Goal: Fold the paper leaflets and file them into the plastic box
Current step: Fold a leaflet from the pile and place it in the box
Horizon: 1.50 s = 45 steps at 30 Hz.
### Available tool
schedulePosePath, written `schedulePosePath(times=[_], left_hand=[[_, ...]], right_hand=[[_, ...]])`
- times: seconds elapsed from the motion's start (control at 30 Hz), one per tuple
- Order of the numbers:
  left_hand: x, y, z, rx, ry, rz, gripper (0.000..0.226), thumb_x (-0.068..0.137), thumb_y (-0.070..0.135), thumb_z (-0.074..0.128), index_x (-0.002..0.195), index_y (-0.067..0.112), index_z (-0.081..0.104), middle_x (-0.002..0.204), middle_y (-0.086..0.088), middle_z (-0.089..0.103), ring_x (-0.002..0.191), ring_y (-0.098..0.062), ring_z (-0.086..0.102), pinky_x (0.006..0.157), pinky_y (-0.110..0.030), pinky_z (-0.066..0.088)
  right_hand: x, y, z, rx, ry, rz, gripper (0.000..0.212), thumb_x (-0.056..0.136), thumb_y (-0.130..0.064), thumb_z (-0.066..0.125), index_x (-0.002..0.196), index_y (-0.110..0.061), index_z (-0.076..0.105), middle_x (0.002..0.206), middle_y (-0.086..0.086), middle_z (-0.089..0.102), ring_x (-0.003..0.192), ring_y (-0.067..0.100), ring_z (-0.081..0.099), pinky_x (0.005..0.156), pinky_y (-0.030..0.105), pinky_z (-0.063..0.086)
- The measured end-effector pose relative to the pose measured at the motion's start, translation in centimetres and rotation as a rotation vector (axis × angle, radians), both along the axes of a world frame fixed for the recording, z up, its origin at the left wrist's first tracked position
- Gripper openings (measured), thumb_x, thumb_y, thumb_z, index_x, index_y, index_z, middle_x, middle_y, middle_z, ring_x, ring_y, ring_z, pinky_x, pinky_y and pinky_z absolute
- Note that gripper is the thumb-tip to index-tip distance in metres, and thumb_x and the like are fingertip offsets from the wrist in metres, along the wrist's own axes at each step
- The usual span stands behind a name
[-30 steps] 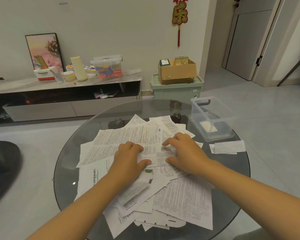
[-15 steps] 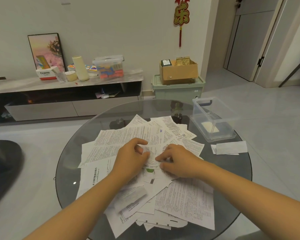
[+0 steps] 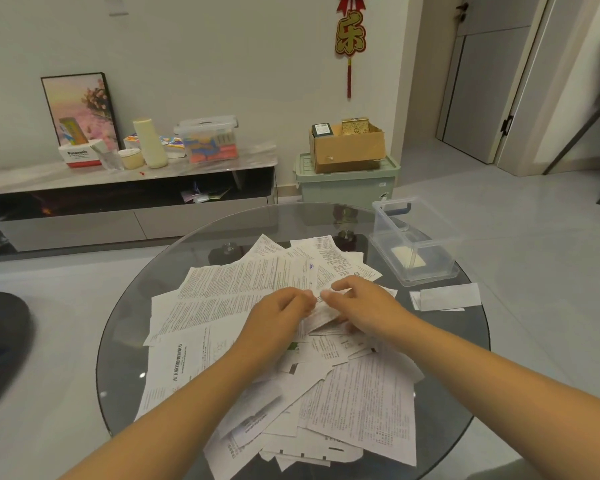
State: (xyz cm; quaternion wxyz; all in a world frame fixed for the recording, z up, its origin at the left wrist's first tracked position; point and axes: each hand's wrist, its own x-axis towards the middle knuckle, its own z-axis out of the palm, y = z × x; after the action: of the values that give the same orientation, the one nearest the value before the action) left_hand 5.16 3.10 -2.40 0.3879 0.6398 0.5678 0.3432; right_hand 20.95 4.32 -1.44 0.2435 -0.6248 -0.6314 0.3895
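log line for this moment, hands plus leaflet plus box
left hand: pinching leaflet | right hand: pinching same leaflet | leaflet: over pile | plastic box: open, one folded paper inside

"Panasonic" on white-red box (image 3: 79,156); "乐" on wall ornament (image 3: 350,32).

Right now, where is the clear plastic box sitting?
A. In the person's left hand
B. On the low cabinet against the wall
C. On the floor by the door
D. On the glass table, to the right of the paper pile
D: the box stands on the glass table at its far right edge, right of the paper pile, with one folded leaflet inside.
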Motion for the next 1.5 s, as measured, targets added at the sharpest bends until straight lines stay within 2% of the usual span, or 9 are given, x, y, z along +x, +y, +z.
schedulePosePath(times=[0.13, 0.23, 0.47, 0.63, 0.77, 0.87, 1.0, 1.3, 1.5], left_hand=[[-0.1, 0.4, -0.3, 0.020, 0.265, -0.093, 0.019, 0.095, 0.022, 0.049, 0.096, 0.030, 0.066, 0.101, 0.015, 0.066, 0.095, -0.003, 0.058, 0.082, -0.020, 0.046], [0.0, 0.9, -1.1, 0.102, 0.433, -0.156, 0.020, 0.092, 0.015, 0.057, 0.104, 0.028, 0.066, 0.109, 0.012, 0.059, 0.104, -0.005, 0.053, 0.088, -0.016, 0.039], [0.6, 1.8, -0.9, 0.127, 0.678, -0.164, 0.043, 0.086, 0.033, 0.065, 0.128, 0.029, 0.054, 0.122, 0.007, 0.051, 0.119, -0.015, 0.039, 0.105, -0.033, 0.030], [1.1, 1.8, -0.1, 0.105, 0.501, -0.138, 0.031, 0.082, 0.022, 0.072, 0.108, 0.035, 0.061, 0.098, 0.009, 0.051, 0.092, -0.008, 0.048, 0.082, -0.020, 0.041], [1.7, 1.9, 1.2, 0.004, 0.161, -0.052, 0.024, 0.080, 0.009, 0.073, 0.092, 0.029, 0.066, 0.079, 0.007, 0.054, 0.064, -0.006, 0.052, 0.062, -0.019, 0.045], [2.9, 1.9, 1.9, 0.038, 0.070, -0.019, 0.025, 0.077, 0.009, 0.076, 0.089, 0.029, 0.066, 0.078, 0.005, 0.056, 0.064, -0.009, 0.052, 0.072, -0.030, 0.051], [5.3, 1.5, 2.0, 0.061, -0.015, 0.015, 0.021, 0.082, 0.015, 0.072, 0.095, 0.028, 0.065, 0.087, -0.002, 0.065, 0.073, -0.013, 0.064, 0.071, -0.024, 0.055], [12.4, 1.3, 0.8, 0.080, -0.149, 0.055, 0.022, 0.085, 0.007, 0.065, 0.084, 0.029, 0.063, 0.074, 0.000, 0.065, 0.076, -0.017, 0.066, 0.077, -0.037, 0.057], [15.4, 1.1, 0.1, 0.224, -0.026, -0.059, 0.029, 0.092, 0.003, 0.049, 0.113, 0.021, 0.059, 0.111, 0.006, 0.059, 0.099, -0.007, 0.057, 0.071, -0.003, 0.044]], right_hand=[[0.6, 0.1, -0.9, 0.097, -0.169, 0.063, 0.051, 0.082, -0.024, 0.071, 0.128, -0.024, 0.049, 0.093, -0.006, 0.054, 0.080, 0.007, 0.053, 0.066, 0.017, 0.043], [0.5, -0.1, -1.4, 0.176, -0.346, 0.144, 0.051, 0.082, -0.030, 0.070, 0.130, -0.027, 0.053, 0.115, -0.001, 0.046, 0.104, 0.014, 0.049, 0.084, 0.022, 0.040], [0.2, -0.2, -1.7, 0.204, -0.493, 0.208, 0.049, 0.091, -0.033, 0.058, 0.136, -0.019, 0.046, 0.126, 0.002, 0.043, 0.123, 0.020, 0.033, 0.100, 0.031, 0.034], [0.6, -0.5, -1.6, 0.259, -0.453, 0.189, 0.043, 0.088, -0.033, 0.061, 0.129, -0.023, 0.050, 0.124, -0.002, 0.047, 0.121, 0.017, 0.033, 0.100, 0.030, 0.034], [1.5, -0.5, -0.8, 0.252, -0.152, 0.053, 0.012, 0.087, -0.025, 0.063, 0.095, -0.025, 0.054, 0.096, -0.003, 0.056, 0.089, 0.010, 0.048, 0.072, 0.024, 0.041], [2.6, -0.5, -0.2, 0.259, -0.058, -0.026, 0.012, 0.088, -0.025, 0.063, 0.099, -0.020, 0.060, 0.079, -0.005, 0.054, 0.073, 0.011, 0.050, 0.063, 0.022, 0.040], [4.9, -0.9, 0.0, 0.294, -0.012, -0.133, 0.011, 0.090, -0.024, 0.062, 0.099, -0.021, 0.060, 0.078, -0.001, 0.054, 0.069, 0.011, 0.049, 0.051, 0.014, 0.036], [11.5, -1.8, -0.1, 0.345, -0.038, -0.281, 0.015, 0.087, -0.017, 0.065, 0.102, -0.019, 0.064, 0.082, -0.003, 0.062, 0.072, 0.007, 0.057, 0.059, 0.012, 0.043], [15.0, -0.8, -0.7, 0.358, -0.074, -0.395, 0.017, 0.088, -0.016, 0.063, 0.104, -0.021, 0.066, 0.083, -0.004, 0.062, 0.074, 0.009, 0.056, 0.060, 0.015, 0.042]])
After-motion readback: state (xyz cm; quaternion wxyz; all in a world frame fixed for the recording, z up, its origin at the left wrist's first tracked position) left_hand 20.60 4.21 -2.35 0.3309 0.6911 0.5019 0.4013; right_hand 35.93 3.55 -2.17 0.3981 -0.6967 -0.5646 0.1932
